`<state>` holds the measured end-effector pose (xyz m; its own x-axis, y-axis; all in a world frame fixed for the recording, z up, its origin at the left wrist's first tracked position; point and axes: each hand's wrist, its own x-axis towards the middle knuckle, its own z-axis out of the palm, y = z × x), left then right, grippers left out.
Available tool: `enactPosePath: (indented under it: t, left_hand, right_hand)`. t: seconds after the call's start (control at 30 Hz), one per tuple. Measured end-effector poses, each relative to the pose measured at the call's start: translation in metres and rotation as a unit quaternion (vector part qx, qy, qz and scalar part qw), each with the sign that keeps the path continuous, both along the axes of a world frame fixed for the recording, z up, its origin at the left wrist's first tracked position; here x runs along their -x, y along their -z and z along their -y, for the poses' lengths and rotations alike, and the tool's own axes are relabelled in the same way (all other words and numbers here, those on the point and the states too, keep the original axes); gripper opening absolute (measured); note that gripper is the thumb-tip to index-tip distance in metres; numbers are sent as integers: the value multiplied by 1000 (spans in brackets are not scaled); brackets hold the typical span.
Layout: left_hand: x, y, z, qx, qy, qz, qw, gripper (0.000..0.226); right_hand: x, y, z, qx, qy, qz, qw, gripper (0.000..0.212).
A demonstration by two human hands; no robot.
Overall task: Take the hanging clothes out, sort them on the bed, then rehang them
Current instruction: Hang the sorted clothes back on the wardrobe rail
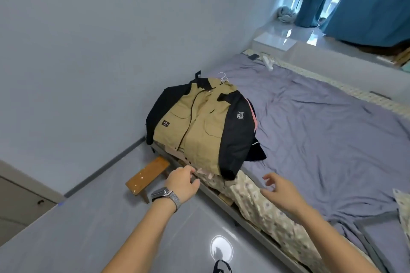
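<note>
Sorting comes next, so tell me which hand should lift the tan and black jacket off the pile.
Left, probably. The left hand is at the near hem of the tan and black jacket, by the pink garment beneath. The right hand hovers open, off to the side above the patterned bedding.

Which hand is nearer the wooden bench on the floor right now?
Left. The left hand, with the watch, is at the bed's edge just right of the wooden bench. The right hand hovers over the patterned sheet, farther right.
</note>
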<state>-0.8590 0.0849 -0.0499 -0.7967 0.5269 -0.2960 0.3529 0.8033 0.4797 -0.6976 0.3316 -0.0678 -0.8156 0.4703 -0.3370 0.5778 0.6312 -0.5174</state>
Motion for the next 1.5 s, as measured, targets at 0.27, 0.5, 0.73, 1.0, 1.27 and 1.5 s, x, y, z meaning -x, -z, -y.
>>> enactPosePath:
  t: [0.27,0.5,0.73,1.0,1.27,1.5]
  left_hand:
    - [115,7,-25,11,-25,37,999,36]
    - [253,30,-12,3,-28,79,996,36]
    - [369,42,-44,-6,-41,83,996,32]
    - [451,92,-136,-4,-58,61,996,30]
    - [538,118,-231,-10,-80,55,995,29]
    - [587,143,-281,-19,-75,63,995,30]
  right_hand:
    - [136,12,-40,-1,-39,27,999,35]
    - [269,47,-46,8,-8,74,997,28]
    - [374,67,-79,31,18,106,994,31]
    - [475,141,-168,65,-17,170,983,41]
    - [595,203,-285,10,1,193,981,44]
    - [686,240,-352,-9,57,169,984,59]
